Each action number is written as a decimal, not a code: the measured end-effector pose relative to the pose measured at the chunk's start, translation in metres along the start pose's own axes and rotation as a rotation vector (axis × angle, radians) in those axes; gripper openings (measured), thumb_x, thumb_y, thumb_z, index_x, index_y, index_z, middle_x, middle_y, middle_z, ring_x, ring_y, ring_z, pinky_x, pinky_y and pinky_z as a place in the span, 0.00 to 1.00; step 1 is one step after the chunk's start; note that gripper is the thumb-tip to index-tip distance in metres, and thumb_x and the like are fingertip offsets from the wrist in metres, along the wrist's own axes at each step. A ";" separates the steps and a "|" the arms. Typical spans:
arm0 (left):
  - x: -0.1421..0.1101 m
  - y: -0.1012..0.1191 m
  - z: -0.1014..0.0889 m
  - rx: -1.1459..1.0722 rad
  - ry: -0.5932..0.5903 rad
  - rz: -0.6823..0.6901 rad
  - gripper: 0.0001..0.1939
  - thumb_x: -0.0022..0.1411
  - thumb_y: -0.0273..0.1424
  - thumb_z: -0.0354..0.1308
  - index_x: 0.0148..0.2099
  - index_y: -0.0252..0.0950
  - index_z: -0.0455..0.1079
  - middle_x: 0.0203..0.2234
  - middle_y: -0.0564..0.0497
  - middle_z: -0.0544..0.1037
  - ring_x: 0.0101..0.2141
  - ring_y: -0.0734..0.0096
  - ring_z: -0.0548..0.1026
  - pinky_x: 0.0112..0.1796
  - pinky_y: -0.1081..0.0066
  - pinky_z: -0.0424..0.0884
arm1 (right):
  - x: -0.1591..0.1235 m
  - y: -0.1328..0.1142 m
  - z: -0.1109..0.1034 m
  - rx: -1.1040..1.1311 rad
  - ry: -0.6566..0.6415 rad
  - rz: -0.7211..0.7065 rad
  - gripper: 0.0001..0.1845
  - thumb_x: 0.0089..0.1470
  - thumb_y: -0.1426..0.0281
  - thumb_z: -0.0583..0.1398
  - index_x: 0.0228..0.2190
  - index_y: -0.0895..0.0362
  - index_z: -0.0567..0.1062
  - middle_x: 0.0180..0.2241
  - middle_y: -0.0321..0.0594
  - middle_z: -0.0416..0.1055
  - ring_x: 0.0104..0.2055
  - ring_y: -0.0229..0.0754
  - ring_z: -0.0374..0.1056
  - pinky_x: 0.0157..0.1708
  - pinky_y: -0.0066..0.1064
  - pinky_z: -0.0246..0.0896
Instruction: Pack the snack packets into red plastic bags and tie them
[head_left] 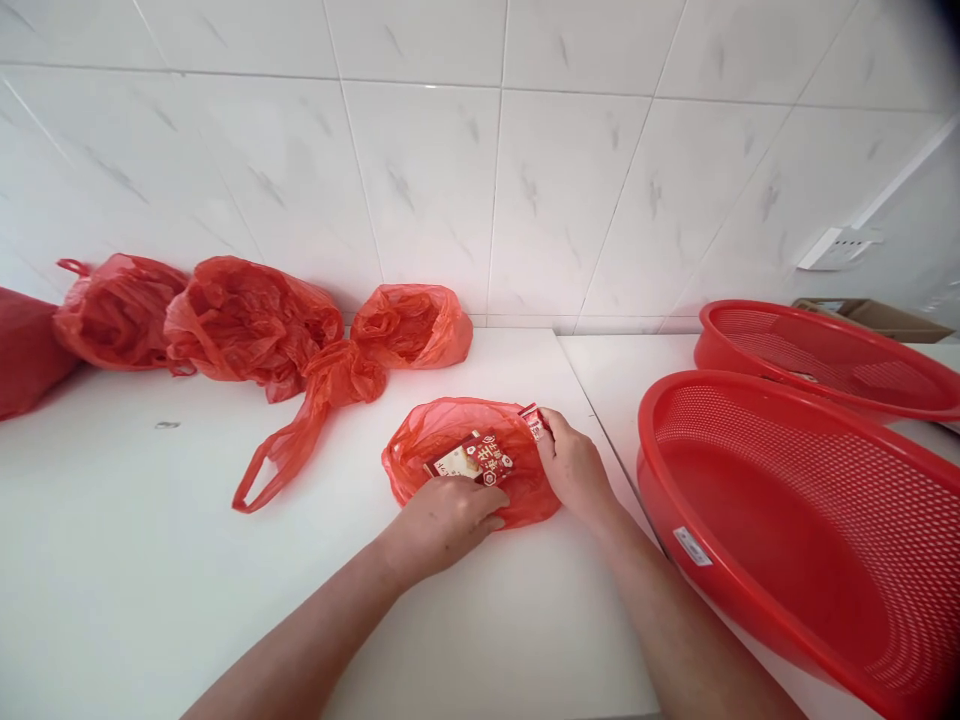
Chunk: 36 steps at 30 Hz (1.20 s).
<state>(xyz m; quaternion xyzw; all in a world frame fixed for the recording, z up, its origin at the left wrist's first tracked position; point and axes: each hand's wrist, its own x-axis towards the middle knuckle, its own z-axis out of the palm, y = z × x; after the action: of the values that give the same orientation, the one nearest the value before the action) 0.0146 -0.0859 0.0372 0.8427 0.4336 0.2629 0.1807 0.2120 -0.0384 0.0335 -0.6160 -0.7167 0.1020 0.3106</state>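
Note:
In front of me on the white table lies an opened red plastic bag (420, 420). Inside it are flat printed packets (491, 460), red with white lettering and cream in one part. My left hand (454, 520) is closed at the bag's near rim, thumb and fingers curled over the plastic; its fingertips are partly hidden. At the bag's right rim, my right hand (576, 462) pinches a small red-and-white packet (533, 421) between thumb and fingers.
Several crumpled red plastic bags (247, 310) stand along the tiled wall at left and centre. One trails a loop handle (259, 475). Two red perforated baskets (705, 480) are at right, a cardboard box (885, 320) behind them. A small scrap (166, 425) lies at left.

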 end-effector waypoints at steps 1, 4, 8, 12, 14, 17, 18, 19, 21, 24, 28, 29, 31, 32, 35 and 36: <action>0.003 0.000 -0.004 0.023 -0.052 -0.005 0.07 0.57 0.33 0.55 0.35 0.43 0.75 0.23 0.52 0.75 0.25 0.65 0.72 0.27 0.67 0.66 | 0.000 0.000 0.000 0.037 0.011 0.008 0.18 0.60 0.69 0.46 0.50 0.54 0.66 0.40 0.42 0.75 0.38 0.43 0.70 0.35 0.31 0.58; 0.019 -0.004 -0.015 0.069 0.003 -0.098 0.11 0.60 0.37 0.52 0.42 0.43 0.73 0.30 0.51 0.77 0.31 0.63 0.74 0.31 0.66 0.67 | 0.001 0.000 0.001 0.179 0.071 0.000 0.17 0.61 0.67 0.47 0.49 0.54 0.66 0.42 0.42 0.74 0.40 0.43 0.70 0.38 0.32 0.61; 0.036 -0.013 -0.009 0.103 0.180 -0.161 0.12 0.57 0.36 0.55 0.44 0.42 0.72 0.38 0.49 0.76 0.40 0.60 0.72 0.39 0.63 0.68 | 0.001 -0.001 0.003 0.255 0.146 -0.078 0.17 0.60 0.70 0.46 0.48 0.55 0.67 0.46 0.42 0.71 0.47 0.41 0.66 0.46 0.34 0.61; 0.032 -0.022 0.011 0.149 0.178 -0.148 0.25 0.49 0.36 0.64 0.51 0.41 0.68 0.44 0.47 0.74 0.47 0.54 0.69 0.48 0.57 0.64 | 0.001 -0.003 0.005 0.170 0.151 -0.116 0.23 0.53 0.78 0.49 0.49 0.54 0.68 0.45 0.42 0.69 0.46 0.42 0.66 0.46 0.34 0.62; 0.026 -0.028 0.017 0.130 0.148 -0.144 0.28 0.49 0.34 0.64 0.54 0.42 0.66 0.47 0.47 0.73 0.49 0.53 0.68 0.50 0.55 0.62 | 0.000 -0.005 0.005 0.106 0.125 -0.129 0.24 0.50 0.80 0.49 0.48 0.53 0.70 0.42 0.40 0.70 0.43 0.41 0.67 0.44 0.33 0.63; 0.021 -0.037 0.017 0.051 0.180 -0.190 0.29 0.50 0.32 0.63 0.56 0.44 0.63 0.48 0.48 0.73 0.50 0.55 0.69 0.51 0.56 0.63 | -0.001 -0.007 0.005 0.063 0.106 -0.122 0.22 0.51 0.79 0.50 0.46 0.52 0.71 0.41 0.39 0.71 0.43 0.42 0.67 0.43 0.33 0.63; 0.020 -0.039 0.016 0.011 0.205 -0.230 0.30 0.50 0.31 0.62 0.56 0.45 0.62 0.49 0.48 0.72 0.51 0.55 0.68 0.51 0.57 0.64 | -0.001 -0.006 0.005 0.066 0.109 -0.105 0.21 0.52 0.78 0.50 0.46 0.52 0.71 0.41 0.39 0.72 0.43 0.41 0.67 0.43 0.33 0.63; 0.020 -0.042 0.015 -0.036 0.231 -0.275 0.31 0.50 0.31 0.63 0.57 0.45 0.62 0.50 0.49 0.72 0.51 0.55 0.68 0.51 0.57 0.64 | -0.001 -0.006 0.005 0.068 0.114 -0.080 0.20 0.52 0.77 0.50 0.46 0.52 0.70 0.42 0.39 0.72 0.42 0.41 0.68 0.43 0.33 0.63; 0.021 -0.046 0.013 -0.156 0.280 -0.364 0.33 0.49 0.30 0.63 0.57 0.46 0.60 0.51 0.50 0.71 0.51 0.55 0.68 0.50 0.57 0.66 | -0.001 -0.004 0.004 0.067 0.119 -0.016 0.19 0.52 0.75 0.52 0.45 0.52 0.69 0.42 0.38 0.72 0.40 0.41 0.69 0.40 0.33 0.63; 0.023 -0.045 0.009 -0.365 0.342 -0.461 0.33 0.49 0.28 0.63 0.57 0.47 0.60 0.50 0.50 0.71 0.47 0.59 0.72 0.45 0.61 0.71 | -0.001 -0.002 0.002 0.081 0.114 0.031 0.16 0.52 0.73 0.53 0.43 0.51 0.70 0.39 0.37 0.73 0.36 0.41 0.69 0.37 0.32 0.63; 0.025 -0.039 0.002 -0.467 0.467 -0.529 0.28 0.50 0.28 0.61 0.54 0.46 0.62 0.46 0.52 0.73 0.44 0.64 0.74 0.42 0.66 0.72 | -0.005 -0.006 0.001 0.168 0.138 -0.058 0.14 0.53 0.72 0.52 0.41 0.52 0.71 0.40 0.37 0.73 0.38 0.39 0.69 0.39 0.30 0.63; 0.025 -0.038 0.001 -0.473 0.497 -0.528 0.27 0.51 0.29 0.61 0.54 0.46 0.63 0.45 0.53 0.73 0.44 0.65 0.73 0.43 0.66 0.72 | -0.007 -0.007 0.002 0.193 0.137 -0.089 0.14 0.53 0.72 0.52 0.42 0.53 0.71 0.41 0.38 0.73 0.39 0.39 0.69 0.40 0.30 0.63; 0.024 -0.038 0.000 -0.493 0.531 -0.505 0.25 0.52 0.31 0.61 0.53 0.45 0.63 0.43 0.53 0.74 0.42 0.66 0.74 0.43 0.66 0.72 | -0.010 -0.009 0.002 0.234 0.092 -0.152 0.15 0.53 0.72 0.51 0.43 0.54 0.71 0.41 0.39 0.73 0.39 0.39 0.69 0.40 0.30 0.63; 0.024 -0.039 0.000 -0.505 0.538 -0.494 0.24 0.53 0.31 0.60 0.53 0.45 0.63 0.41 0.53 0.75 0.41 0.67 0.74 0.43 0.66 0.72 | -0.011 -0.009 0.003 0.247 0.060 -0.178 0.16 0.53 0.73 0.51 0.43 0.54 0.70 0.41 0.39 0.73 0.39 0.39 0.69 0.39 0.30 0.64; 0.023 -0.042 0.002 -0.555 0.534 -0.468 0.22 0.55 0.33 0.58 0.53 0.44 0.63 0.39 0.53 0.76 0.39 0.67 0.75 0.43 0.65 0.73 | -0.014 -0.011 0.002 0.235 -0.044 -0.210 0.19 0.53 0.74 0.49 0.46 0.54 0.68 0.40 0.39 0.73 0.36 0.40 0.69 0.38 0.32 0.63; 0.023 -0.042 0.003 -0.578 0.528 -0.461 0.22 0.55 0.33 0.58 0.54 0.43 0.63 0.39 0.53 0.76 0.39 0.67 0.76 0.42 0.65 0.73 | -0.015 -0.012 0.001 0.217 -0.086 -0.205 0.20 0.53 0.75 0.48 0.47 0.53 0.67 0.38 0.38 0.73 0.34 0.40 0.69 0.36 0.32 0.63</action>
<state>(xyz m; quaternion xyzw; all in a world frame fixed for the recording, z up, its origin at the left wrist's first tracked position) 0.0012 -0.0433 0.0188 0.5434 0.5500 0.5319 0.3454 0.2022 -0.0544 0.0339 -0.4973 -0.7734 0.1729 0.3531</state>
